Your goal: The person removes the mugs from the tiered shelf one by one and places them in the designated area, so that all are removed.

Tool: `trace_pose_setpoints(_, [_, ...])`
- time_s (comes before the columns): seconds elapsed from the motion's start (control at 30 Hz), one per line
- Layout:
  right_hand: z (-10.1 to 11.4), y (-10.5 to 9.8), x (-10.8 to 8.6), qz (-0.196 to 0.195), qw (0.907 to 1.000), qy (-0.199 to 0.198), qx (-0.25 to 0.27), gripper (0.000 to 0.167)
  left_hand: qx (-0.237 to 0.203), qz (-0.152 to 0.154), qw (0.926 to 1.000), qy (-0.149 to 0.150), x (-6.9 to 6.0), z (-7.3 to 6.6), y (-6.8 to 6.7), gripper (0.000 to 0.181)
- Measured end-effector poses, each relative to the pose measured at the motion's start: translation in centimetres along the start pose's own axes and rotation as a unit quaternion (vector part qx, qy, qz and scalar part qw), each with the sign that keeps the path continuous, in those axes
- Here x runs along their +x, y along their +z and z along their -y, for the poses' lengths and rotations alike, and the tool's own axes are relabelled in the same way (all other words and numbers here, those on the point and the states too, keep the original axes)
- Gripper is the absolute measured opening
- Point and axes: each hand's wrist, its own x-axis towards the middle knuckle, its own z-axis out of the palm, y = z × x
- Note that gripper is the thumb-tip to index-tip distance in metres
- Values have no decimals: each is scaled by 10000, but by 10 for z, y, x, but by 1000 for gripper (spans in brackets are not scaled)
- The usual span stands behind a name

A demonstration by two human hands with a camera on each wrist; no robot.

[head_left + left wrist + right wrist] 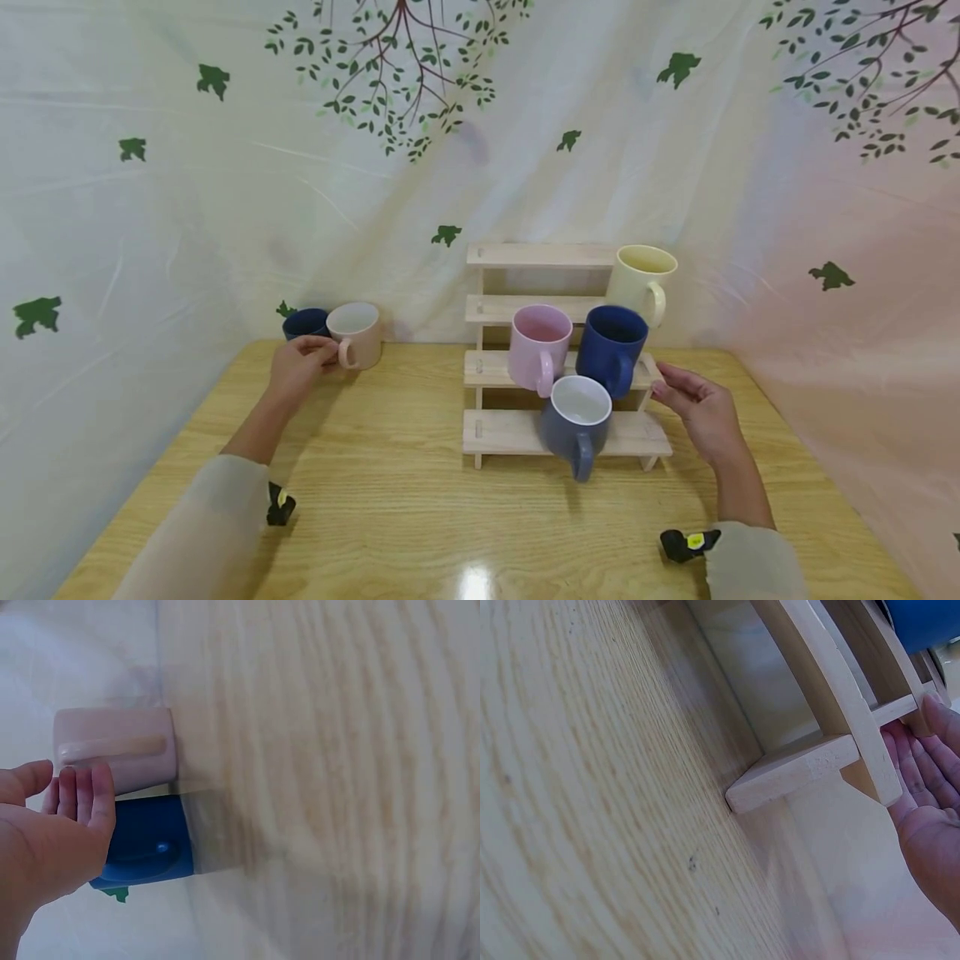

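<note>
My left hand (300,367) is at the handle of a pale pink mug (362,337) at the table's back left. In the left wrist view, its fingers (84,791) lie by that handle, thumb apart; contact is unclear. Partly behind this hand stands a dark blue mug (150,836), beside the pale pink one. My right hand (705,412) grips the right end of a shelf on a stepped wooden rack (495,433), thumb (939,716) against the board. The rack bears a grey-blue mug (570,433), a pink mug (536,346), a blue mug (603,346) and a yellow mug (630,283).
The wood-grain table (390,500) spreads beneath everything. A white cloth (187,217) printed with leaves and branches hangs behind and along the sides. The mug handles on the rack stick out toward the front.
</note>
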Motion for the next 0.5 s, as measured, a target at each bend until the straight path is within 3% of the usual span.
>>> trace_pose_setpoints(0.2, [0, 1, 0, 12, 9999, -47, 121, 51, -15, -331, 9993, -168, 2, -18, -7, 35])
trace_pose_setpoints(0.5, [0, 1, 0, -1, 9997, -57, 228, 51, 362, -199, 9991, -59, 2, -37, -2, 44])
